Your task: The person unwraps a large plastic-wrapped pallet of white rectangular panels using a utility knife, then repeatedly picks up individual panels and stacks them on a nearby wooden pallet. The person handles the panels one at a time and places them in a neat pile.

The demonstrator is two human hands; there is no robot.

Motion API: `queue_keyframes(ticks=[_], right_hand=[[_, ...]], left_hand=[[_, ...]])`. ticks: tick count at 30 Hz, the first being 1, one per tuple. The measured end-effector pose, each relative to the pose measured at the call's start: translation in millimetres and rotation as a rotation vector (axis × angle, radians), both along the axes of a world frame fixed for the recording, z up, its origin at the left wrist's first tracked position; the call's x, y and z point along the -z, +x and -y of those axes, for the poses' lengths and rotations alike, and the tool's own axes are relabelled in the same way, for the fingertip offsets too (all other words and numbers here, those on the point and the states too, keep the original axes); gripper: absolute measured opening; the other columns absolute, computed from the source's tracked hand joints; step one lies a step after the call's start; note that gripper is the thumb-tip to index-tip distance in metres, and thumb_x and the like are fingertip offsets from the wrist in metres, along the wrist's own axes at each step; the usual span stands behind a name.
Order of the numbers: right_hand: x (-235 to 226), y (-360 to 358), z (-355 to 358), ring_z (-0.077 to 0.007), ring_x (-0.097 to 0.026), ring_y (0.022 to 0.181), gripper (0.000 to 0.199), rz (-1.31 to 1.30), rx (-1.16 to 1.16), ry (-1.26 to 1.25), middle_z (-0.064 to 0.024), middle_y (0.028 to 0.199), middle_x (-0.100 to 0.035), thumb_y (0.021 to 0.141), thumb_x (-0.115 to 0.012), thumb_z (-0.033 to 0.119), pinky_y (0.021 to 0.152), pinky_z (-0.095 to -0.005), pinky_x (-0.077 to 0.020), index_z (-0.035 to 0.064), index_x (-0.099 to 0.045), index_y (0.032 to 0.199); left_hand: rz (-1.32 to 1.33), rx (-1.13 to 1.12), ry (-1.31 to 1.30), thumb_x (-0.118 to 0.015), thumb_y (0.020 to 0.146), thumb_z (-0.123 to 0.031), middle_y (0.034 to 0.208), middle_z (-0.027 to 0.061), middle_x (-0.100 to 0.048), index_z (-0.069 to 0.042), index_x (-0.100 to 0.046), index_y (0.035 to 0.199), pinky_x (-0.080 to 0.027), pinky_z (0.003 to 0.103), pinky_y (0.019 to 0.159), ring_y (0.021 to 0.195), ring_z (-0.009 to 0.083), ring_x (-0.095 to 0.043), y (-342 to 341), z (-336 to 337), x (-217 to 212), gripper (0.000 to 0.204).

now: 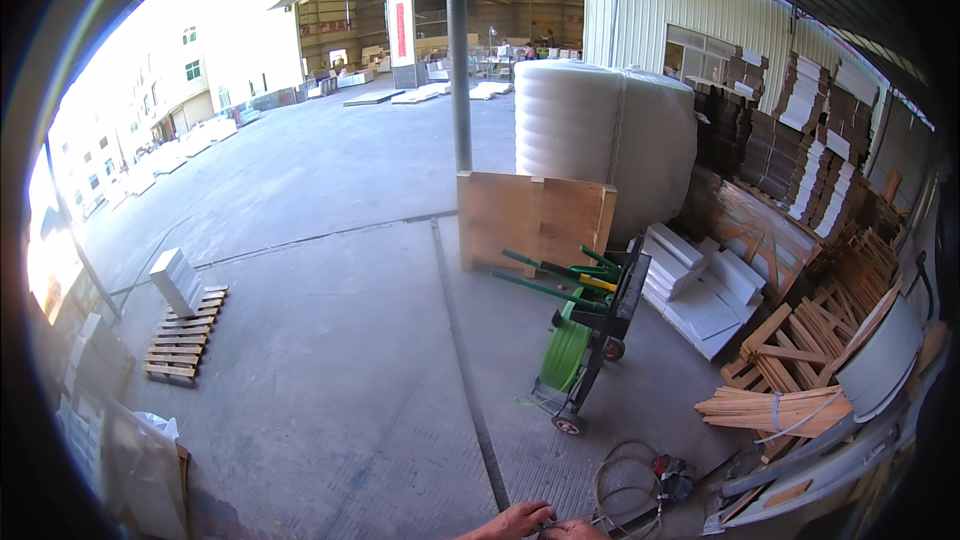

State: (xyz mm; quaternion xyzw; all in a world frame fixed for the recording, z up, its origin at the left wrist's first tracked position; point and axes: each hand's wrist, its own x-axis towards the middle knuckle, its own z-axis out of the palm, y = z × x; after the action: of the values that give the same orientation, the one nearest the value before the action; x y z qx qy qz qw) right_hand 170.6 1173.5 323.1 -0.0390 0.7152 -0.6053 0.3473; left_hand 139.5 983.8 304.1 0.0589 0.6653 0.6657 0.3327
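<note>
Showing side by side: left hand (520, 520); right hand (574, 530); grip: cannot tell; cart (626, 290): holds green reel (565, 352)

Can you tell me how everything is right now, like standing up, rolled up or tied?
Left hand: fingers curled, close to the right hand
Right hand: partly cut off by the picture's edge
Red-and-black tool: resting on the floor
Wheeled cart: upright
Green coil: wound, on the cart
White roll: rolled, on end
Wooden panel: standing on edge
Pallet: flat, loaded at one end
Wood strips: bundled, tied
</note>
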Motion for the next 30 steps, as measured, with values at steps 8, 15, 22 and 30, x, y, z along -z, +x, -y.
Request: queue_keyframes(ticks=[8, 15, 22, 30], right_hand=[[-38.4, -43.1, 123.5, -0.0126, -0.048, 0.054, 0.03, -0.176, -0.17, -0.119, -0.0008, 0.063, -0.055, 0.085, -0.062, 0.037, 0.049, -0.0279, -0.0385, 0.0065, -0.066, 0.082], [-49.2, -89.9, 218.7, -0.0123, -0.052, 0.057, 0.03, 0.143, -0.263, -0.027, -0.0028, 0.065, -0.057, 0.088, -0.061, 0.037, 0.052, -0.0278, -0.0432, 0.0078, -0.068, 0.09], [-24.8, -152.8, 320.8, -0.0093, -0.053, 0.06, 0.028, 0.222, -0.441, -0.129, -0.0004, 0.07, -0.062, 0.091, -0.059, 0.034, 0.054, -0.0247, -0.0435, 0.0079, -0.07, 0.09], [-0.2, -244.3, 453.2, -0.012, -0.06, 0.068, 0.027, 0.308, -0.738, -0.082, -0.0035, 0.076, -0.065, 0.094, -0.054, 0.026, 0.06, -0.0259, -0.0481, 0.0017, -0.067, 0.096]], left_hand=[[0.294, -0.606, 0.262, -0.051, 0.095, -0.031, 0.061, 0.0026, -0.054, -0.005, -0.063, 0.094, -0.034, 0.024, 0.04, 0.046, 0.0102, -0.046, 17.5, 110.8, -1.0, 0.028], [0.213, -0.862, 0.374, -0.05, 0.095, -0.027, 0.06, 0.0034, -0.052, -0.006, -0.059, 0.083, -0.038, 0.025, 0.044, 0.048, 0.0123, -0.047, 17.1, 184.9, -35.6, 0.026], [0.171, -1.034, 0.612, -0.052, 0.094, -0.029, 0.062, 0.0058, -0.054, -0.007, -0.059, 0.082, -0.042, 0.033, 0.049, 0.053, 0.0174, -0.051, -14.7, 270.5, -6.5, 0.026], [0.22, -1.338, 0.751, -0.049, 0.098, -0.022, 0.062, 0.0036, -0.051, 0.0, -0.058, 0.106, -0.033, 0.026, 0.046, 0.047, 0.0116, -0.04, -74.1, 385.5, -6.1, 0.025]])
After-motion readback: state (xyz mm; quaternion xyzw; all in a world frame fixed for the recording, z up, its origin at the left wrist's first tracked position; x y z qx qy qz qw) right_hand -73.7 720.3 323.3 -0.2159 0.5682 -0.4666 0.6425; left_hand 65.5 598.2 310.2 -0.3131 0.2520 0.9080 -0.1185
